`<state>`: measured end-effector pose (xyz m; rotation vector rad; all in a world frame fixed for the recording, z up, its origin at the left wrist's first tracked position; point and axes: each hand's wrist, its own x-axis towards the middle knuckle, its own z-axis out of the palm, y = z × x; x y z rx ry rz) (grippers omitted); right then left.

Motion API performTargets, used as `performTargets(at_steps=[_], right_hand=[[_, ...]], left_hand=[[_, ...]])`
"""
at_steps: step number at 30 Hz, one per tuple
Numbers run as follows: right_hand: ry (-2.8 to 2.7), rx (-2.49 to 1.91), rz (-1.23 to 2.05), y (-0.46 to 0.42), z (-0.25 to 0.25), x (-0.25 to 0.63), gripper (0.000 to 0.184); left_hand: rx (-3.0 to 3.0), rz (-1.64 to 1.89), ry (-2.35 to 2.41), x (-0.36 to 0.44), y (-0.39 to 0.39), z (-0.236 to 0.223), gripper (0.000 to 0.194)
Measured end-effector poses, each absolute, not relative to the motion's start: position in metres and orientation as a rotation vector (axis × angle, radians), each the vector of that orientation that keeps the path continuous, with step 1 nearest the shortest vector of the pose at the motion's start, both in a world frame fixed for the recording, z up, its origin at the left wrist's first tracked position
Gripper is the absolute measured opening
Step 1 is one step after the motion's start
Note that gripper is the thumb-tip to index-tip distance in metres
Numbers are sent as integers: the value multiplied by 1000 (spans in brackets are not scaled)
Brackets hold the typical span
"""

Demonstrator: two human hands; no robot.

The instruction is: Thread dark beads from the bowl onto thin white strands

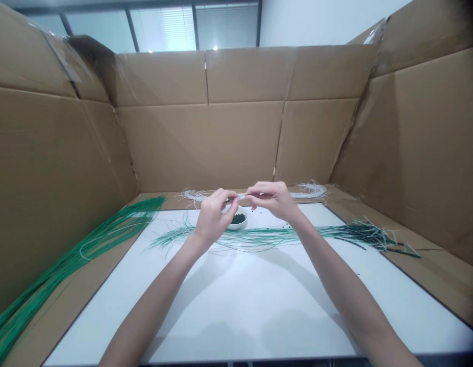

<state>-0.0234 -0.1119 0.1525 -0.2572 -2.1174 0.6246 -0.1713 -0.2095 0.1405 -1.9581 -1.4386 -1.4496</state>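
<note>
My left hand (215,214) and my right hand (273,199) are raised close together, each closed in a pinch. What their fingertips hold is too small to name; something thin and pale shows between them. Just beyond and below my left hand stands a small white bowl (244,224) with tiny dark green pieces (238,218) in it. Across the board under my wrists lies a bundle of thin green wires (267,235), with dark pieces (368,235) clustered at its right end. Behind the hands lies a coil of white wires (310,191), partly covered by them.
A long bundle of green wires (73,262) runs along the left edge, beside the white board (236,306). Tall cardboard walls (198,148) enclose the left, back and right. A few dark specks are scattered on the board near the bowl and at right.
</note>
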Motion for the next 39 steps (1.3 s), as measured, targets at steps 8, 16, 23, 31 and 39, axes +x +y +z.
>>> performTargets(at_steps=[8, 16, 23, 31, 39], right_hand=[[-2012, -147, 898, -108, 151, -24, 12], [-1954, -120, 1005, -109, 148, -25, 12], [-1925, -115, 1023, -109, 148, -26, 10], [-1919, -115, 1040, -109, 147, -26, 9], [-1924, -141, 1021, -110, 149, -25, 12]], left_hand=[[-1988, -1409, -1406, -172, -210, 140, 9], [-1997, -1414, -1348, -170, -212, 141, 9], [-1987, -1408, -1295, -170, -212, 140, 8], [-1953, -1386, -1221, -171, -209, 138, 10], [-1949, -1362, -1239, -170, -210, 137, 12]])
